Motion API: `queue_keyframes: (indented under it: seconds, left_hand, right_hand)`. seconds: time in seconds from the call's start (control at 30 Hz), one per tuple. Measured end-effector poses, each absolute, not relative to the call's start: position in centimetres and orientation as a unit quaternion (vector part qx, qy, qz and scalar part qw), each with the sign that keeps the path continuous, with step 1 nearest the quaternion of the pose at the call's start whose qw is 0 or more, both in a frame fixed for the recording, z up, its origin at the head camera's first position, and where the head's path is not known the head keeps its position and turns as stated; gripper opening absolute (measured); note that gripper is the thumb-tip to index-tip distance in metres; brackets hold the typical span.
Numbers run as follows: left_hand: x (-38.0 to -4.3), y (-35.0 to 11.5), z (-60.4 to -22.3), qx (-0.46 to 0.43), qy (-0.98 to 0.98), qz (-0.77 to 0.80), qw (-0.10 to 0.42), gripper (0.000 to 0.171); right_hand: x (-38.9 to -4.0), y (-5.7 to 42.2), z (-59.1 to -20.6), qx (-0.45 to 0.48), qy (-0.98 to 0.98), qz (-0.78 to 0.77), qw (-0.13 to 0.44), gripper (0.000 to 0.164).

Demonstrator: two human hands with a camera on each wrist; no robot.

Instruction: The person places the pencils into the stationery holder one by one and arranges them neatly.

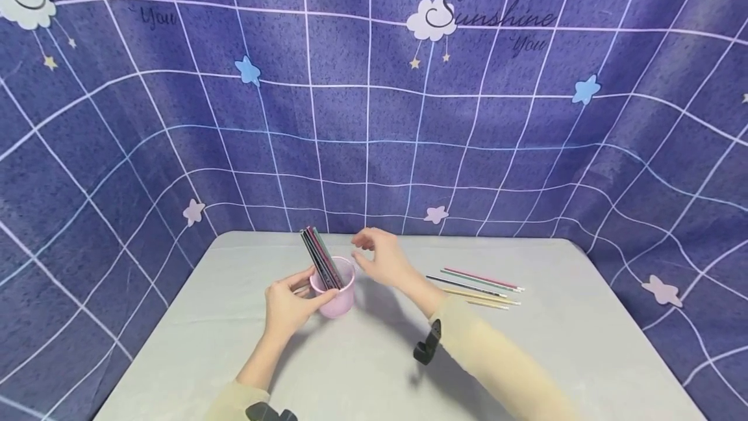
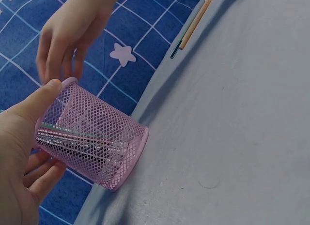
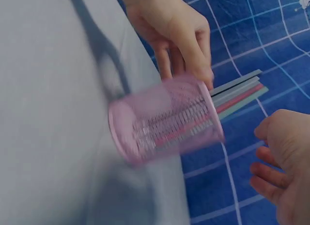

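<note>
"Where are the loose, slim, multicoloured pencils [image 1: 466, 286]?"

"Right of my empty, relaxed right hand [image 1: 382, 258], the nearer one, slanting rightward toward me; my left hand [image 1: 290, 304] grips the pink mesh cup [image 1: 337, 306]."

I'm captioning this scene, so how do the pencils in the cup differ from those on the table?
The cup pencils stand at a slant in the pink cup; the table pencils lie flat on the table. The cup pencils are bunched together, while the table pencils are more spread out. Both groups are slender and include red and green.
</note>
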State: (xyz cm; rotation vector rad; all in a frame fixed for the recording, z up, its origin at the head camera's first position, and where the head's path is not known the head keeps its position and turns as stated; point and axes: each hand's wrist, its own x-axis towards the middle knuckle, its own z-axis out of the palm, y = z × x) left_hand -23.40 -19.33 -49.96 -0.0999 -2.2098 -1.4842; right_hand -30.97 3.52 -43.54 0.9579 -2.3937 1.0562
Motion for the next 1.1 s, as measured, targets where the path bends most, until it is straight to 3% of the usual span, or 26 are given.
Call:
queue_keyframes:
  seconds: [0.53, 1.1]
  left_hand:
    - [-23.4, -19.3, -50.1, -0.013, -0.809, -0.542, 0.227, 0.067]
    - [-23.2, -19.4, -50.0, -0.009, -0.810, -0.543, 0.222, 0.068]
  right_hand:
    - [-27.5, 18.1, -45.6, 0.292, -0.908, 0.252, 0.163, 0.014]
    - [-24.8, 23.2, -49.8, 0.275, -0.934, 0.172, 0.151, 0.016]
